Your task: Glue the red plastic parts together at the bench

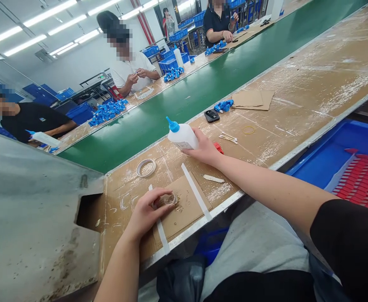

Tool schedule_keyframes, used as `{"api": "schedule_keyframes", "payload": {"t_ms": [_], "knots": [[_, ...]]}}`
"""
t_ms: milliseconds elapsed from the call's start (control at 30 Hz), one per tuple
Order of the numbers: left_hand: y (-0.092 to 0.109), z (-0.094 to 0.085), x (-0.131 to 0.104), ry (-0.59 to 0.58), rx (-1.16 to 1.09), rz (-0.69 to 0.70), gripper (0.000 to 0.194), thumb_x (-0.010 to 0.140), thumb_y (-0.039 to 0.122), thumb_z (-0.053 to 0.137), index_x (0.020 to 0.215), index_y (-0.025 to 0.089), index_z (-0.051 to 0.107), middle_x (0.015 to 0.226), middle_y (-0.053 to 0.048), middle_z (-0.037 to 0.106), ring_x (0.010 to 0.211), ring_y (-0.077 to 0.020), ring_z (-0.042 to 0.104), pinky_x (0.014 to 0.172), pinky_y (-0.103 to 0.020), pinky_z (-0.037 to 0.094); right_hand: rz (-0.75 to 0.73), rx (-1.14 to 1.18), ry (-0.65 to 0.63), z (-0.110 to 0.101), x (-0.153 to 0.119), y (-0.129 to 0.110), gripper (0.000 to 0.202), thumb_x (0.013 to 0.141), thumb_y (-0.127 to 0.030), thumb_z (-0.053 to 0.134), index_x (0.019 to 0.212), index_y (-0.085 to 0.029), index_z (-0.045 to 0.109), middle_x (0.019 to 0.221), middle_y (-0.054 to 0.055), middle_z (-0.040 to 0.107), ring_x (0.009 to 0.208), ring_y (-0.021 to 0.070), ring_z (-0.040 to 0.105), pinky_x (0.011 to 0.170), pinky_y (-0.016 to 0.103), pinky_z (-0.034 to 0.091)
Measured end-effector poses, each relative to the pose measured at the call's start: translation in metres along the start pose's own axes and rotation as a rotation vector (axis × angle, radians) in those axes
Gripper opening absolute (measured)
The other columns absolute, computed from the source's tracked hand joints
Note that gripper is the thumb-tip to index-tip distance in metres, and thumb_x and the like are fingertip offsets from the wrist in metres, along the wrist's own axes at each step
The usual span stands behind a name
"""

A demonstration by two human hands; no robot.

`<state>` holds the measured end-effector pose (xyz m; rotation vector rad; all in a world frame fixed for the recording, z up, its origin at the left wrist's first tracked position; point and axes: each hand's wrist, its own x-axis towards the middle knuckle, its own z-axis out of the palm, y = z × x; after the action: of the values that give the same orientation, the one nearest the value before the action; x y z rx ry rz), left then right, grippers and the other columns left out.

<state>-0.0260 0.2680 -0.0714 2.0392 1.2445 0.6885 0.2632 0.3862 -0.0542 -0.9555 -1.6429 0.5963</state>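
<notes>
At our surface (325, 79) beneath upper-left lights (50, 13), our right fingers (194, 153) wrap a central bottle (185, 136), our left fingers (159, 193) curling closed around a clear ring (171, 199) below.

White blue-nozzled bottle (187, 135) aslant in right hand (205, 150), small clear round piece (171, 199) in left hand (147, 210)

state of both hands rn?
Left hand: fingers closed around the clear container.
Right hand: closed, holding the bottle.

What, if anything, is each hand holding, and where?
The right hand holds a white bottle by its body, near the base. The left hand has a small clear round container between thumb and fingers, at its sides.
</notes>
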Motion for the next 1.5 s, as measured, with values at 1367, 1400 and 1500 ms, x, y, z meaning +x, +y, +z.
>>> {"api": "schedule_keyframes", "payload": {"t_ms": [1367,1400,1500], "knots": [[0.001,0.008,-0.006,0.147,0.046,0.193,0.035,0.087,0.033,0.078,0.122,0.029,0.070,0.119,-0.004,0.069,0.106,-0.0212,0.063,0.088,-0.033,0.051,0.016,-0.033,-0.012,0.001,0.001,-0.003,0.078,0.071,-0.046,0.081,0.136,-0.017,0.049,0.132,0.013,0.060,0.120,0.0319,0.056,0.105,0.047,0.047],[0.002,0.009,-0.005,0.143,0.046,0.193,0.033,0.088,0.032,0.078,0.120,0.029,0.071,0.118,-0.004,0.070,0.107,-0.0212,0.064,0.089,-0.033,0.051,0.011,-0.031,-0.011,0.001,0.001,-0.003,0.078,0.071,-0.046,0.081,0.136,-0.017,0.049,0.132,0.013,0.060,0.120,0.0319,0.056,0.105,0.047,0.047],[0.003,0.010,-0.004,0.143,0.036,0.179,0.030,0.087,0.033,0.078,0.116,0.027,0.073,0.116,-0.005,0.070,0.107,-0.0216,0.064,0.092,-0.034,0.051,0.010,-0.037,-0.013,0.001,0.001,-0.002,0.078,0.071,-0.047,0.081,0.136,-0.017,0.049,0.133,0.014,0.060,0.121,0.0324,0.056,0.105,0.048,0.047]]}}
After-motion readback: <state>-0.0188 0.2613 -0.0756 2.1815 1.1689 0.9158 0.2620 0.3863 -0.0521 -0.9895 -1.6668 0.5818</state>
